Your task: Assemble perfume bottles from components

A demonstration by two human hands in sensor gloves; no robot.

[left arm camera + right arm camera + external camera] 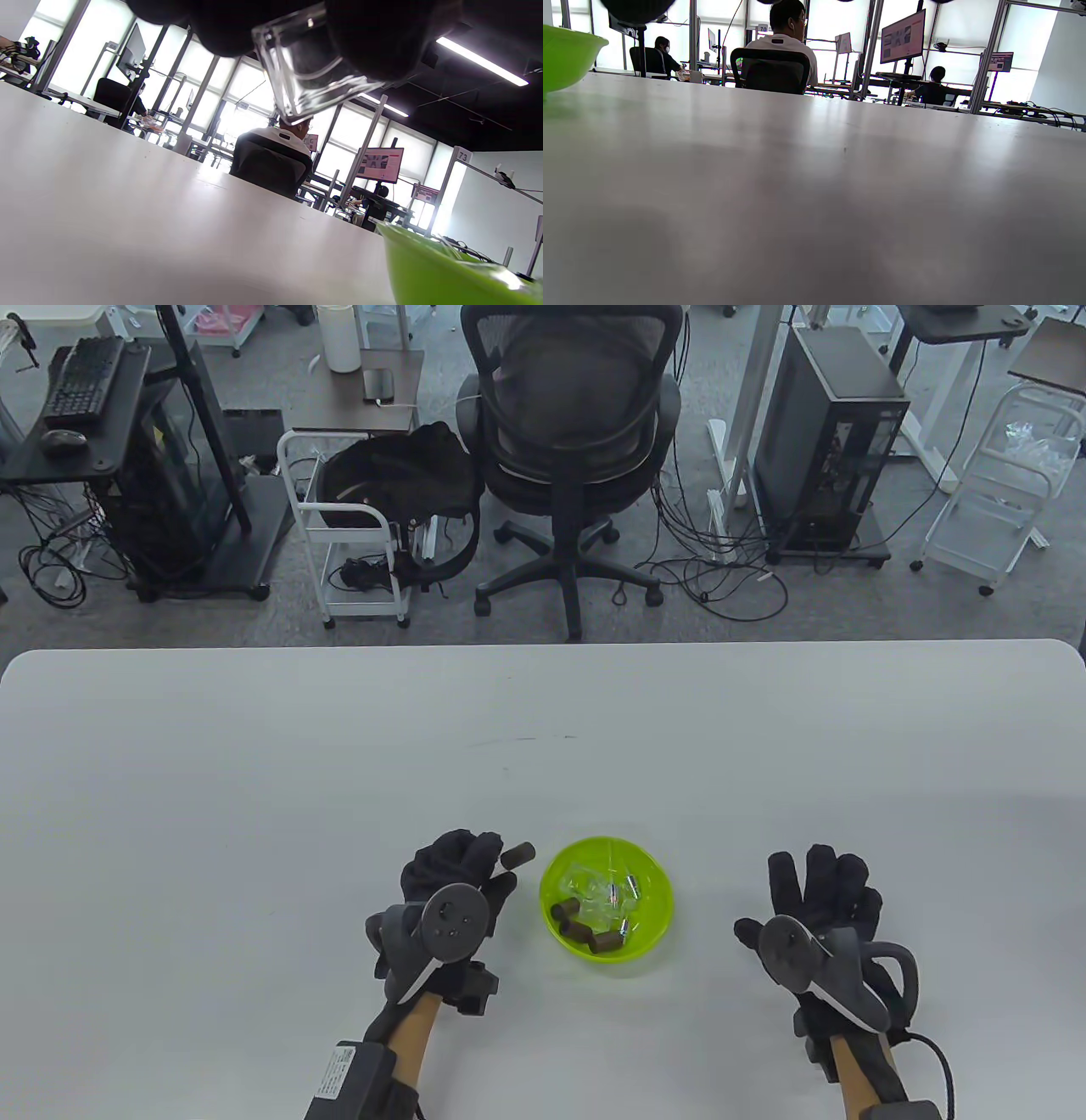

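clear square glass perfume bottle (305, 72) with dark brown cylindrical cap (517, 855) is held just left of the lime green plastic bowl (653, 950), long axis about level, cap end toward the bowl's far rim. left hand (454, 882) curled round it; seemingly one unit nearly done. right hand (819, 899) lies flat right of the bowl, fingers spread, holding nothing. next: set down, another glass body (594, 891) and cap (585, 933) to be picked.
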